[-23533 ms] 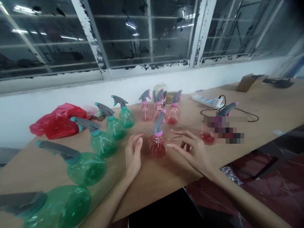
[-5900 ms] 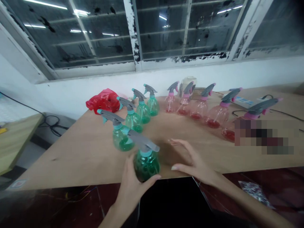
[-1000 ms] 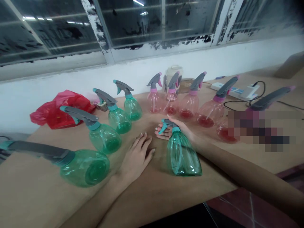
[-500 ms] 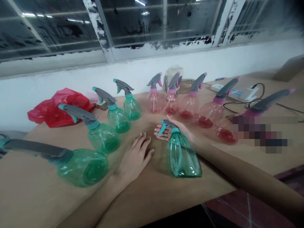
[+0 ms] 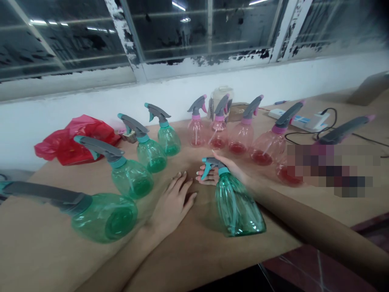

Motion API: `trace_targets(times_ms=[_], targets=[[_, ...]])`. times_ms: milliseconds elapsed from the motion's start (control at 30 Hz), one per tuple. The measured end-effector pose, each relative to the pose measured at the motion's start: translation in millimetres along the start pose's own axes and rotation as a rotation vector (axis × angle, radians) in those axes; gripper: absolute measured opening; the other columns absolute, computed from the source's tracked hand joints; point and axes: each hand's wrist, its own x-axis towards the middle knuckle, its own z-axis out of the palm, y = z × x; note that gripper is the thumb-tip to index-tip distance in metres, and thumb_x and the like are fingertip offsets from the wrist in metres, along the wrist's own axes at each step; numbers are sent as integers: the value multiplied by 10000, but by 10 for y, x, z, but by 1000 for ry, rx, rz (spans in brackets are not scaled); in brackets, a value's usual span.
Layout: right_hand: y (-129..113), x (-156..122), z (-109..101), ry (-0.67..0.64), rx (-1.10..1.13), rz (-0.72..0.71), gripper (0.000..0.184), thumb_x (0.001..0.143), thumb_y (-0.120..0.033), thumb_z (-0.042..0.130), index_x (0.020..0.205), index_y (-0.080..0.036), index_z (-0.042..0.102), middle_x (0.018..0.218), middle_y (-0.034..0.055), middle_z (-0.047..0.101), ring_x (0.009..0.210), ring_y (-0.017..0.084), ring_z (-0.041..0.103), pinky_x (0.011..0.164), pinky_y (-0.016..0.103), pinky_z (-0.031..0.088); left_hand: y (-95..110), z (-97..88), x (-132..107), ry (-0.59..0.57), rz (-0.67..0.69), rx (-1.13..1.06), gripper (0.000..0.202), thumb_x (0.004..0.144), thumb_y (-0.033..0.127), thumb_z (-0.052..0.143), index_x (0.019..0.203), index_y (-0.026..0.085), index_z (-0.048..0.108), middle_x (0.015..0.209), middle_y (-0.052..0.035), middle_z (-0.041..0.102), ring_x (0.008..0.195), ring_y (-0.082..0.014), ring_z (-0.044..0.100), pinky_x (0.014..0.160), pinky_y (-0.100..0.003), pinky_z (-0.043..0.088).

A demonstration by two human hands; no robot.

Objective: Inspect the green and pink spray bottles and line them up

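Observation:
A green spray bottle [image 5: 238,207] with a grey and teal trigger head leans at a tilt in front of me. My right hand [image 5: 232,164] is closed around its neck area from behind, fingertips showing past the teal trigger; part of the grip is hidden by the bottle. Palm down on the table, my left hand [image 5: 170,202] lies open and holds nothing. Left of it stand several green spray bottles, the nearest being a large-looking one [image 5: 101,215]. Behind my right hand is a row of several pink spray bottles, including one [image 5: 241,138] with red liquid at its base.
A red plastic bag [image 5: 80,140] lies at the back left of the wooden table [image 5: 182,263]. A white power strip [image 5: 299,120] with black cables sits at the back right, near a pen [image 5: 280,102]. A whitish container [image 5: 223,95] stands by the wall.
The held green spray bottle has tilted further, its base shifting right and toward me while its head has dropped slightly. My left hand stays in place.

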Motion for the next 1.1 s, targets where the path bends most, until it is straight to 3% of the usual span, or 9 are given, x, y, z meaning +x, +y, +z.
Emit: trace_targets(times_ms=[200, 533, 767, 967, 1100], targets=[[-1, 1, -23, 11, -25, 1, 446, 898, -524, 459, 963, -116, 626, 837, 127, 714, 863, 225, 700, 903, 421, 516, 0, 8, -2, -6, -4, -11, 436, 961, 383, 360, 1293, 138, 502, 1428, -137, 463, 1355, -269, 371, 1083, -470, 367], [2, -16, 13, 9, -33, -6, 424, 894, -531, 462, 927, -138, 617, 788, 94, 699, 807, 206, 691, 876, 403, 517, -2, 2, 4, -12, -11, -7, 427, 960, 384, 365, 1289, 151, 506, 1433, -127, 460, 1364, -261, 359, 1086, -455, 367], [31, -54, 61, 18, -101, -146, 227, 878, -367, 549, 780, -167, 593, 623, -16, 601, 541, 128, 607, 559, 256, 513, 7, -13, 4, -21, -7, -9, 444, 959, 393, 372, 1297, 136, 502, 1429, -124, 465, 1362, -261, 361, 1100, -444, 351], [20, -43, 43, -21, -31, -30, 352, 909, -463, 464, 858, -151, 619, 736, 66, 688, 772, 201, 686, 844, 401, 529, 6, -9, 6, -24, 1, 27, 453, 966, 399, 339, 1278, 122, 513, 1430, -138, 460, 1355, -269, 370, 1082, -455, 369], [11, -12, -3, -13, 8, -14, 388, 906, -493, 456, 910, -142, 621, 760, 87, 703, 857, 220, 695, 908, 419, 507, 2, -2, 5, -18, -4, 6, 452, 962, 387, 358, 1293, 115, 504, 1430, -146, 458, 1363, -271, 356, 1093, -455, 357]])
